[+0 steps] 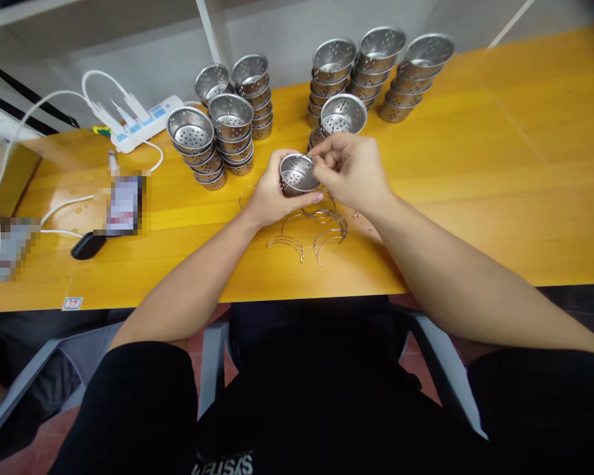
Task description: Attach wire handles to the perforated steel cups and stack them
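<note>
My left hand (270, 198) is wrapped round a small perforated steel cup (296, 175), held tilted just above the yellow table (475, 185). My right hand (349, 170) pinches at the cup's rim with fingertips together; a thin wire piece seems to be between them, too fine to be sure. Several curved wire handles (321, 231) lie loose on the table right below both hands.
Stacks of the same steel cups stand behind: one group at centre left (225, 125), another at the back right (376, 72). A white power strip (146, 122) with cables, a phone (123, 206) and a black object (88, 245) lie at the left.
</note>
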A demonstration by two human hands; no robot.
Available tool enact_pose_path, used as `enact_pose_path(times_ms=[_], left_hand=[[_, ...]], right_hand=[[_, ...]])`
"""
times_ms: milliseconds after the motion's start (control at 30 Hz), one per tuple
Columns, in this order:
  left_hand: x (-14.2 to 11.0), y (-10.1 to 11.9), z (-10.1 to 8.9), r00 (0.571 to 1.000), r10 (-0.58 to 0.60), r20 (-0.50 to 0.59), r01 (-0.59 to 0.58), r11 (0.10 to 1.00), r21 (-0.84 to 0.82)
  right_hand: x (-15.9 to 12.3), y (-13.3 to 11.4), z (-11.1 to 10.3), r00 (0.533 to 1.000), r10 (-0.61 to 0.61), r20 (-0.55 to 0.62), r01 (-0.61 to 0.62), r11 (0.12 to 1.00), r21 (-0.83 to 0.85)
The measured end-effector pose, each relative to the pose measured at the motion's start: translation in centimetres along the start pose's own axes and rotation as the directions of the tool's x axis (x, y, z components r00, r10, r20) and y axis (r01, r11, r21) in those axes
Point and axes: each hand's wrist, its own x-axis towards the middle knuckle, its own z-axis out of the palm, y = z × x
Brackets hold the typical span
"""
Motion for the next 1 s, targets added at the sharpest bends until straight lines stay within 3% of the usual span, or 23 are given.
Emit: enact_pose_path(times_ms=[200, 533, 667, 800, 1000], left_hand=[[-0.1, -0.4, -0.5, 0.997, 0.025, 0.075, -0.025, 1.000, 0.010], [-0.5, 0.7, -0.3, 0.995, 0.024, 0.095, -0.025, 1.000, 0.008], [-0.1, 0.2, -0.9, 0.991, 0.099, 0.093, -0.097, 0.995, -0.024], [0.3, -0.7, -1.3, 0.985, 0.160, 0.060, -0.155, 0.985, -0.077], [0.4, -0.5, -1.2, 0.982, 0.155, 0.107, -0.142, 0.982, -0.123]], right_hand=[[-0.2, -0.7, 0.3, 1.000, -0.025, 0.009, 0.024, 0.996, 0.085], [-0.2, -1.6, 0.5, 1.000, -0.007, 0.003, 0.007, 0.993, 0.115], [-0.3, -2.3, -1.1, 0.987, -0.034, 0.157, -0.008, 0.966, 0.259], [0.0, -2.7, -3.0, 0.936, -0.077, 0.344, -0.046, 0.941, 0.336], [0.4, -3.1, -3.3, 0.910, -0.112, 0.399, -0.070, 0.908, 0.413]])
